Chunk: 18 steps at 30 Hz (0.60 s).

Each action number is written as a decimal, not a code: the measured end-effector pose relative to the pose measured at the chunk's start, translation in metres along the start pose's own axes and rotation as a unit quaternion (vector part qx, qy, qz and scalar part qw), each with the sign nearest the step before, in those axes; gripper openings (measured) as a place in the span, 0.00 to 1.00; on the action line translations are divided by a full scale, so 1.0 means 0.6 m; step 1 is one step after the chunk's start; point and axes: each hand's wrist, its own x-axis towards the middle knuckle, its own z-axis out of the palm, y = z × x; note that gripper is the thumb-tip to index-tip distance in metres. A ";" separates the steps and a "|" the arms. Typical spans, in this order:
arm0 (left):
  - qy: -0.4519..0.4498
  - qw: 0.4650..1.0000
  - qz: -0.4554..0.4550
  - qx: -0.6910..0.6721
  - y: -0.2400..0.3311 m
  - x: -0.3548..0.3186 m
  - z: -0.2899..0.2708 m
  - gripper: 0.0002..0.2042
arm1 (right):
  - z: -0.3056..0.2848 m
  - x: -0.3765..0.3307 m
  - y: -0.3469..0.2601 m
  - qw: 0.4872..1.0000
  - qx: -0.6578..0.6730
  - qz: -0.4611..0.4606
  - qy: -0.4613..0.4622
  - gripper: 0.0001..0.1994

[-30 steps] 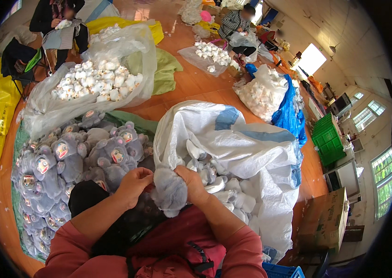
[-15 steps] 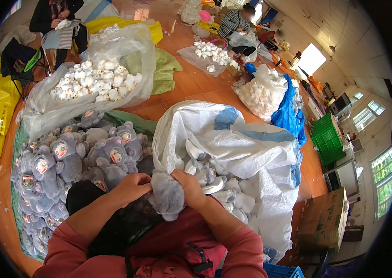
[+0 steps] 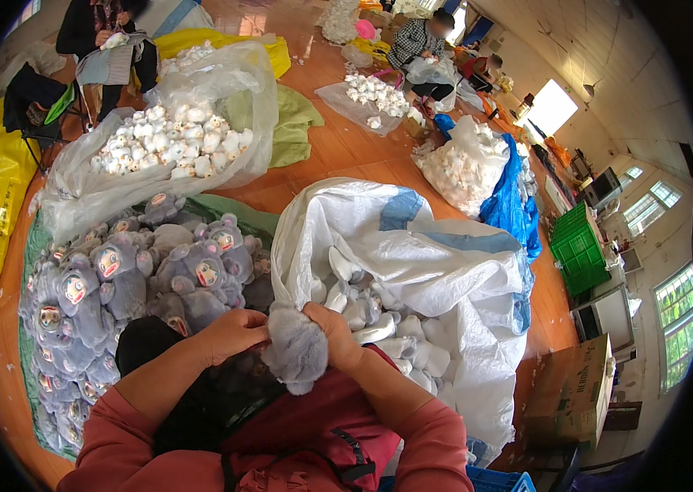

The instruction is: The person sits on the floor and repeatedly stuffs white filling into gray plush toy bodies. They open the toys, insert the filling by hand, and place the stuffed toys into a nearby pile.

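Both sets of fingers were clenched on 1 soft grey plush toy piece (image 3: 295, 351): the left hand (image 3: 231, 332) pinched its left edge and the right hand (image 3: 331, 336) gripped its upper right, holding it over the lap. Compared with 1 second earlier, the piece sat a little lower and the hands had closed in tighter, so the handling looked underway, not finished. Just beyond lay the big white woven sack (image 3: 436, 271) of pale toy parts, and to the left the heap of finished grey plush animals (image 3: 125, 279).
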 end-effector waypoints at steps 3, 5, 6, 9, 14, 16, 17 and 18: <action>-0.009 0.995 0.022 0.100 0.007 -0.003 0.003 0.09 | -0.006 0.000 0.008 0.973 -0.197 -0.119 -0.009 0.10; -0.019 0.996 -0.005 0.084 0.025 -0.016 0.008 0.09 | 0.000 -0.005 -0.001 0.974 -0.187 -0.128 -0.015 0.10; -0.024 0.997 -0.019 0.076 0.032 -0.022 0.010 0.08 | 0.003 -0.006 -0.007 0.974 -0.182 -0.133 -0.017 0.10; -0.057 0.997 0.020 -0.039 0.020 -0.015 0.004 0.08 | 0.000 0.000 -0.005 0.970 -0.171 -0.172 -0.011 0.10; -0.019 0.978 0.033 -0.206 0.012 -0.006 0.005 0.05 | -0.005 0.004 -0.021 0.976 -0.140 -0.163 0.028 0.11; -0.013 0.968 0.037 -0.247 0.020 -0.006 0.000 0.04 | -0.005 0.004 -0.018 0.977 -0.121 -0.169 0.050 0.11; -0.006 0.965 0.041 -0.260 0.024 -0.008 -0.002 0.03 | -0.005 0.002 -0.018 0.976 -0.117 -0.175 0.062 0.11; 0.000 0.961 0.046 -0.274 0.028 -0.010 -0.003 0.03 | -0.006 0.001 -0.019 0.974 -0.114 -0.180 0.074 0.11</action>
